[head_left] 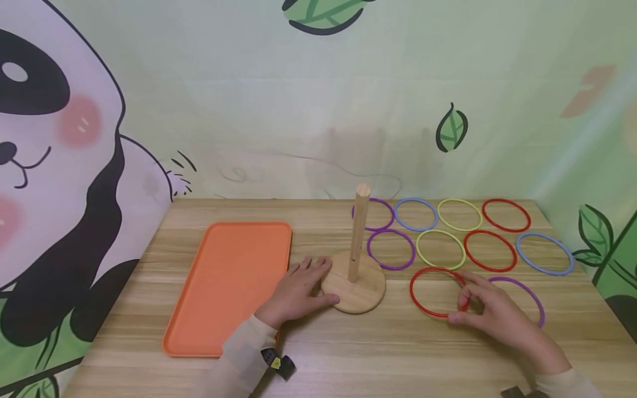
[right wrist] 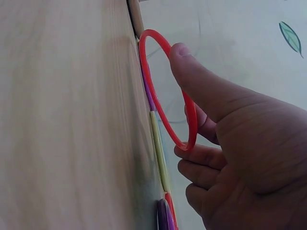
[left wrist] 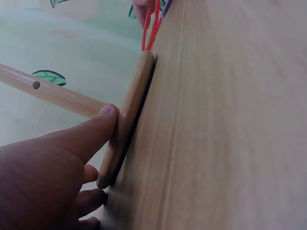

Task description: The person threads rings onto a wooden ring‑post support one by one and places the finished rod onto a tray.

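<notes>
Panda-and-leaf wallpaper backs a wooden table [head_left: 348, 354]. An orange tray [head_left: 234, 282] lies flat at the left of the table. A wooden peg stand [head_left: 354, 287] sits near the centre: a round base with an upright dowel [head_left: 359, 232].

Left hand [head_left: 298, 293]: it rests on the table against the left edge of the stand's base. The left wrist view shows the thumb [left wrist: 96, 129] pressing the rim of the base [left wrist: 127, 120]; the other fingers lie beside the rim. The fingers are nearly straight and enclose nothing.

Right hand [head_left: 492, 315]: it pinches the near red ring [head_left: 438, 292] at its right edge, thumb on one side and fingers on the other. The right wrist view shows that ring [right wrist: 165, 91] tilted, its gripped side raised off the table and its far side apparently low near the stand's base. A purple ring [head_left: 522, 296] lies partly under the hand.

Nine more rings lie flat beyond, in two rows, apart from one another: purple, blue, yellow and red.

Procedure, as judged from this position:
1. Keep thumb pressure on the base so the stand does not slide or tip.
2. Maintain a firm pinch; the ring is thin and may slip.
3. Lift the ring clear of the purple ring before moving it sideways.
4. Level the ring above the dowel tip before lowering.
</notes>
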Available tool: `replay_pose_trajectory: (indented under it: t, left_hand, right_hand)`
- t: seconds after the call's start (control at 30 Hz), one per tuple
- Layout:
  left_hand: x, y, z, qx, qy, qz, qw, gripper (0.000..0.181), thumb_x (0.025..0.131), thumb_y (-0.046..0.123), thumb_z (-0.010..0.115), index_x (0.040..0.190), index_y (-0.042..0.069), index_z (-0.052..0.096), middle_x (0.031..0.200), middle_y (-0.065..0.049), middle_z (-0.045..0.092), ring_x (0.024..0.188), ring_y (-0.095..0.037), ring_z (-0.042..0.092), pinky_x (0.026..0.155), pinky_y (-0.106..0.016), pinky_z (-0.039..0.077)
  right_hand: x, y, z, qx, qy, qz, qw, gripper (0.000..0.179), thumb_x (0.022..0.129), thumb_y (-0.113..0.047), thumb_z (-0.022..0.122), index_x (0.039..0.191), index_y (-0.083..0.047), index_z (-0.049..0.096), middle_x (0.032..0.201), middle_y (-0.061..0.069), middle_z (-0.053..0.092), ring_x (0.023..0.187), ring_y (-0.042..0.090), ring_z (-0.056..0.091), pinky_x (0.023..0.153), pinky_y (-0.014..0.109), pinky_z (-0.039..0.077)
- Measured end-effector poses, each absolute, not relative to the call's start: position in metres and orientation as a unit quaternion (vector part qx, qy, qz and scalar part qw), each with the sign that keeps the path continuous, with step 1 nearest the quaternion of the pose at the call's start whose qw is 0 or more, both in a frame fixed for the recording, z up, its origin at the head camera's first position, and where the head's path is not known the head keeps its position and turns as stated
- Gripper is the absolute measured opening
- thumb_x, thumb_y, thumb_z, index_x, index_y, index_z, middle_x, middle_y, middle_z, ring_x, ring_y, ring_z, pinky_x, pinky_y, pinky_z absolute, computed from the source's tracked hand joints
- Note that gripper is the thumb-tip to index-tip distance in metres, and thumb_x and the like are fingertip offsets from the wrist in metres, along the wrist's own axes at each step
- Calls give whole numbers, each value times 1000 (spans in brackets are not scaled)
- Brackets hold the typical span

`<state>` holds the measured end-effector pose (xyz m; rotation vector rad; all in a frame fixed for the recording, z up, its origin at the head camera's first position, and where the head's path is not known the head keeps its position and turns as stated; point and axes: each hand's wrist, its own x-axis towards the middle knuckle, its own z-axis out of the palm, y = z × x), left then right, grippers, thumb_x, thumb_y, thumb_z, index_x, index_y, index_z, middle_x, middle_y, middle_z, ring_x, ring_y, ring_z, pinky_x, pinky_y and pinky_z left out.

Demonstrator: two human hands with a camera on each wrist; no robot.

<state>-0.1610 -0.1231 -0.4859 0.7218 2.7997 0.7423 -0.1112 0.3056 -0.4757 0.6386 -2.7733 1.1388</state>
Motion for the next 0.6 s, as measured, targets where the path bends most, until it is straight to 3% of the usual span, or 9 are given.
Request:
replay_pose_trajectory:
  t: [0.27,0.47,0.53,0.6]
  left_hand:
    - [-161,-123,-488,239,937,243,80,88,98,61,66,166,13,36,170,-11,34,160,-42,18,129,-59,15]
    - [-161,-122,-487,241,936,243,77,88,98,60,67,165,12,37,170,-11,34,159,-42,19,129,-59,15]
    - [-161,-122,-487,240,936,243,77,88,98,60,67,165,12,37,170,-12,34,159,-42,19,129,-59,15]
    - [-161,-122,-487,240,937,242,78,88,98,60,67,165,12,37,170,-12,34,159,-42,19,129,-59,14]
  right_hand:
    - [-114,306,-474,214,-899,379,49,37,78,-20,96,83,-25,59,144,31,55,130,54,51,102,1,21]
    - [-115,306,-468,204,-903,375,50,38,77,-19,96,82,-25,59,144,32,55,129,54,51,93,5,27]
    - [-115,306,-465,202,-906,368,52,38,77,-20,96,82,-25,59,143,31,56,127,49,53,89,9,29]
    - [-115,306,-463,201,-907,367,52,37,78,-20,95,83,-25,59,144,31,55,114,40,58,86,13,34]
